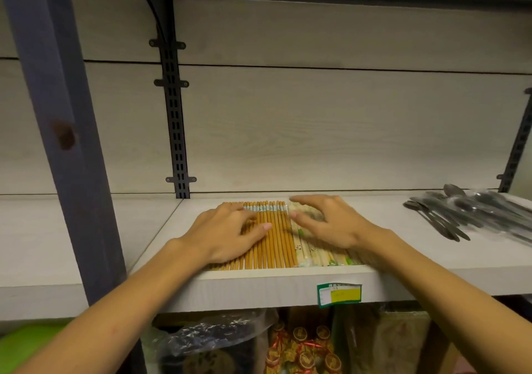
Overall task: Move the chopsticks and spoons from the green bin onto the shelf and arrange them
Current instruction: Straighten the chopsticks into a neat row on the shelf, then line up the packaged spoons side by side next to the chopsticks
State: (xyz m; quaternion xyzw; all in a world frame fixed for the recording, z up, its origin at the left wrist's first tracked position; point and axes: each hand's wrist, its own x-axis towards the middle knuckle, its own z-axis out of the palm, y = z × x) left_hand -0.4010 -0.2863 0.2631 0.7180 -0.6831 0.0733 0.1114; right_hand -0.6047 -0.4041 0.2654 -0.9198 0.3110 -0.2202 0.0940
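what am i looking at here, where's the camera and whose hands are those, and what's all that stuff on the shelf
There is no machine here. A person wears a camera on the head, so this one picture looks forward and down at their own two bare hands. The left hand lies flat on a row of orange-brown chopsticks on the pale shelf. The right hand hovers with spread fingers over paler wrapped chopsticks beside them. Neither hand grips anything. Farther right lie dark spoons in clear wrap. A green and yellow label sticks to the shelf's front edge.

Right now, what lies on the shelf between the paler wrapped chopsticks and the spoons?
Nothing: in the head view, bare shelf separates the paler wrapped chopsticks under the right hand from the spoons.
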